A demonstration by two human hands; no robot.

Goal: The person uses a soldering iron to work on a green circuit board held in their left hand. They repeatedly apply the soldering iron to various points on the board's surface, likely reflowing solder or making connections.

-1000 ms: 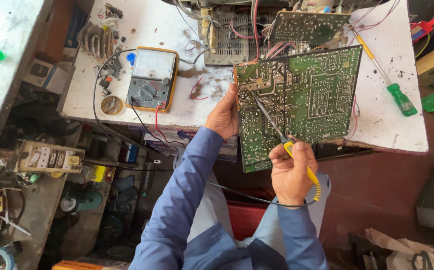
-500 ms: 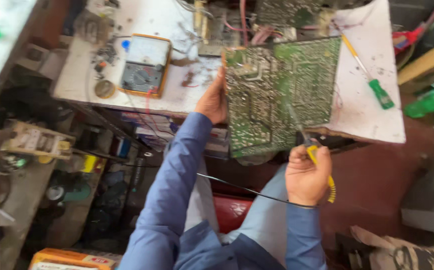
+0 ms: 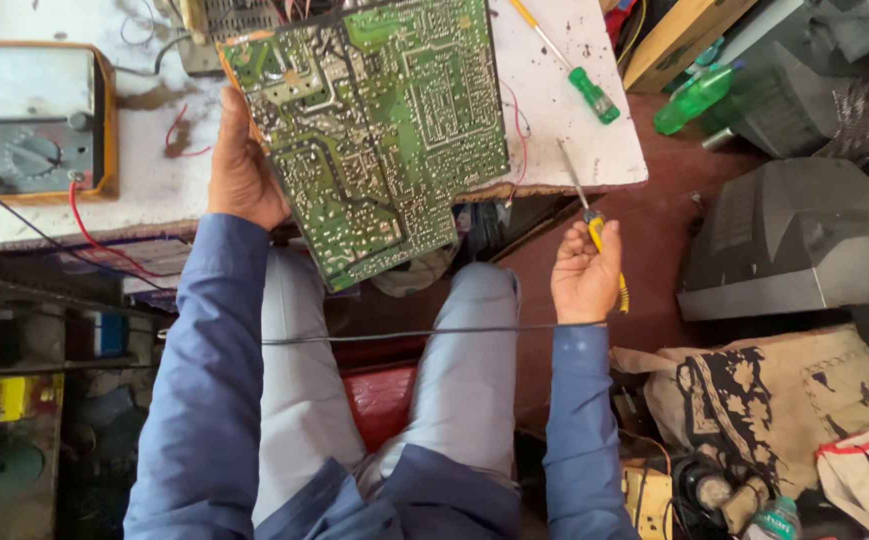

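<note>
A large green circuit board [image 3: 380, 125], solder side up, tilts over the near edge of the white workbench [image 3: 565, 130]. My left hand [image 3: 243, 170] grips the board's left edge. My right hand [image 3: 585, 272] is off to the board's right, clear of it, and is closed around a yellow-handled soldering iron [image 3: 595, 225] whose thin tip points up toward the bench edge. The iron's dark cord [image 3: 405, 335] runs leftward across my lap.
An analog multimeter [image 3: 40, 120] in an orange case lies at the bench's left with red and black leads. A green-handled screwdriver [image 3: 575, 75] lies at the bench's right. A green bottle [image 3: 700, 95], an old grey television [image 3: 795, 240] and patterned bags [image 3: 765, 400] crowd the floor on the right.
My right hand has pulled the soldering iron away from the board to the right. The view has shifted, so the board and bench now sit higher and further left.
</note>
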